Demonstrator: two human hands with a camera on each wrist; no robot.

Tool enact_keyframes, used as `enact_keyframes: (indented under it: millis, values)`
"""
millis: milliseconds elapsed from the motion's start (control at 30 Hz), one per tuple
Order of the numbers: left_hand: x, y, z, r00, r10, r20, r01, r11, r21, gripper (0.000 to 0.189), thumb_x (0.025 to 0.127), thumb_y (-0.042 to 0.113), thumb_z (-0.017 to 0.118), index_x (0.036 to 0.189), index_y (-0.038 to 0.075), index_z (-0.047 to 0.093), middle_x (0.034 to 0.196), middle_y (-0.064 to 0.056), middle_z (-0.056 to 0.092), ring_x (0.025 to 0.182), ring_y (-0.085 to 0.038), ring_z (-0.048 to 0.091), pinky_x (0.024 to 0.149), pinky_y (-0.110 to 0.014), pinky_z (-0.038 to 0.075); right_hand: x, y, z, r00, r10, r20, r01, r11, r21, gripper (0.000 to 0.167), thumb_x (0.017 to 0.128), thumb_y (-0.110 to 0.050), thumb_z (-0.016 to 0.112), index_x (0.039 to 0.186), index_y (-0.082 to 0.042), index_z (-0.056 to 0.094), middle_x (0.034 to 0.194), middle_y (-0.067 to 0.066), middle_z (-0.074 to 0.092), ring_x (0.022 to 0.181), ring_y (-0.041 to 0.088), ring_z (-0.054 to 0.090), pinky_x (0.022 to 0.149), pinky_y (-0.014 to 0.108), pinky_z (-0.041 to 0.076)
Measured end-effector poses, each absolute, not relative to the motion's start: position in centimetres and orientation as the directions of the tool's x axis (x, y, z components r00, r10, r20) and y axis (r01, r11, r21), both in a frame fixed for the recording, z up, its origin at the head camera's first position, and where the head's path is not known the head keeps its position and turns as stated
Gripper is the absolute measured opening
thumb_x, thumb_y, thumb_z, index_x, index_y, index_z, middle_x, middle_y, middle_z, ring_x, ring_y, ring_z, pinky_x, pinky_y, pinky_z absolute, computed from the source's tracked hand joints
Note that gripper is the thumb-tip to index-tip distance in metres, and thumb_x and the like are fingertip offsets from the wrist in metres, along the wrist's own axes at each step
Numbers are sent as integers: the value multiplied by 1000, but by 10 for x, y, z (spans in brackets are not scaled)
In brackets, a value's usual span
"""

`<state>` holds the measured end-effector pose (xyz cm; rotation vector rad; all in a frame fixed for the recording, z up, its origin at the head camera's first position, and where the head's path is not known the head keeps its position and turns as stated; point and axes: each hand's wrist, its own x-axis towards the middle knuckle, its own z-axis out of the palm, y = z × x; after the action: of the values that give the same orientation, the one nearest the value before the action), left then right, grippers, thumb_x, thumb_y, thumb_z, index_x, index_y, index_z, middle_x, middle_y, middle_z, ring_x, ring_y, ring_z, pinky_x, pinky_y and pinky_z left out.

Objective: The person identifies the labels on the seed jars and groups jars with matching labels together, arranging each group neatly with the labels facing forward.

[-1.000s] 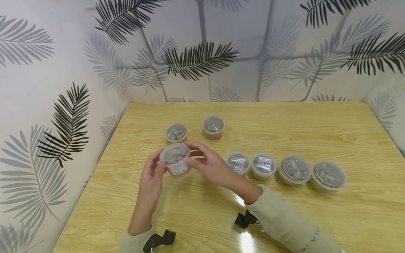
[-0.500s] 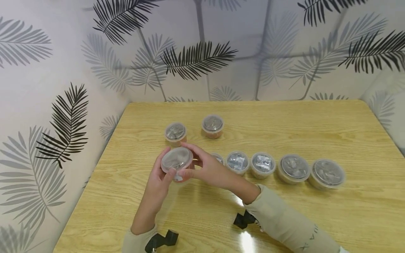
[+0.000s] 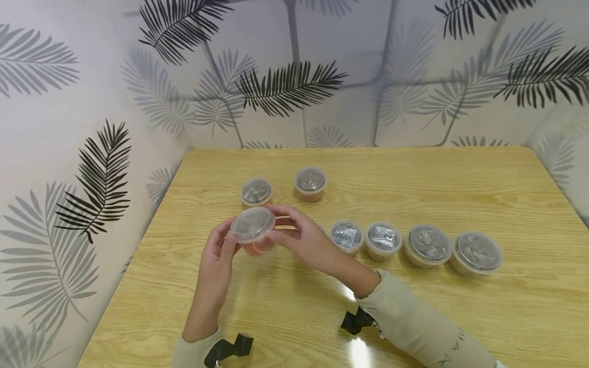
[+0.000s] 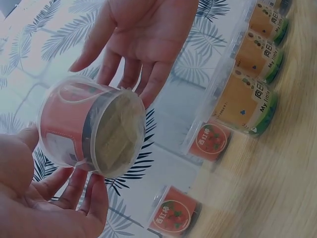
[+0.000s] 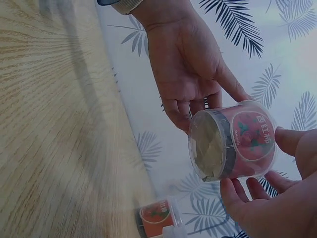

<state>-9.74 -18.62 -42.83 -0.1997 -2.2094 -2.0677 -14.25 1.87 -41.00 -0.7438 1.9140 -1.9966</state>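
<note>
Both hands hold one round clear plastic tub (image 3: pixel 253 227) above the table, its translucent lid facing up toward the head camera. A red label with a tomato picture wraps the tub (image 5: pixel 252 136); through its base, in the wrist views, a pale brownish filling (image 4: pixel 119 131) shows. My left hand (image 3: pixel 217 266) grips the tub's left side between thumb and fingers. From the other side my right hand (image 3: pixel 303 240) holds it with thumb and fingertips. Just behind it on the table stand two similar lidded tubs, one at left (image 3: pixel 256 191) and one farther right (image 3: pixel 310 183).
Right of the hands runs a row of lidded tubs: two smaller ones (image 3: pixel 346 236) and two larger ones (image 3: pixel 428 246). Orange-brown labels (image 4: pixel 245 101) show on them in the left wrist view. The wooden table (image 3: pixel 414 174) meets a leaf-patterned backdrop (image 3: pixel 340 107).
The held tub dipped and tilted, then rose again. It has been turned between the hands: a white printed patch faced the head camera before, and the red label faces it now.
</note>
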Motion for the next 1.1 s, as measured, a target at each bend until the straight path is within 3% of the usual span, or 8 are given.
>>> enact_keyframes:
  millis: [133,400,567,700,900,1100]
  values:
    - [-98,-184,-429,-980,29,195,196,40,980,40,102,22,37,137,3,37,134,-11,43,123,-21,43,100,-28,38,-142,19,-410,-844,-513,155,-128,-86,-988,51,90,-14,62,137,-12,42,132,3,44,118,24,46,93,34,45]
    - [-98,-180,-431,-991,53,126,130,84,988,46,100,18,44,144,12,30,140,-1,38,129,-15,35,103,-27,32,-131,18,-388,-855,-512,80,-73,-34,-997,59,88,-6,64,139,-5,36,133,12,41,118,29,45,97,37,42]
    - [-99,-179,-433,-988,93,123,127,40,991,52,100,13,44,147,10,22,146,-2,30,134,-14,26,107,-27,25,-133,14,-396,-853,-520,35,-48,11,-999,68,85,-12,69,143,-10,33,138,8,40,122,26,44,98,38,40]
    - [-99,-180,-435,-988,106,113,116,25,993,55,99,14,47,147,11,22,146,-3,31,134,-15,28,105,-24,27,-139,11,-413,-864,-501,51,-70,21,-997,73,81,-19,74,142,-14,34,136,3,42,123,21,43,100,37,38]
    - [-97,-188,-443,-989,132,62,70,63,995,57,97,19,51,146,10,23,144,-5,34,132,-18,31,104,-25,30,-135,3,-431,-871,-484,81,-122,53,-991,79,79,-23,76,143,-5,32,135,4,43,124,18,42,101,30,37]
    - [-94,-195,-452,-991,131,18,32,109,993,57,97,24,52,145,12,25,144,-5,33,132,-18,30,106,-35,28,-126,-6,-443,-880,-464,103,-180,125,-976,81,80,-30,74,142,-2,31,136,5,42,122,18,44,98,26,39]
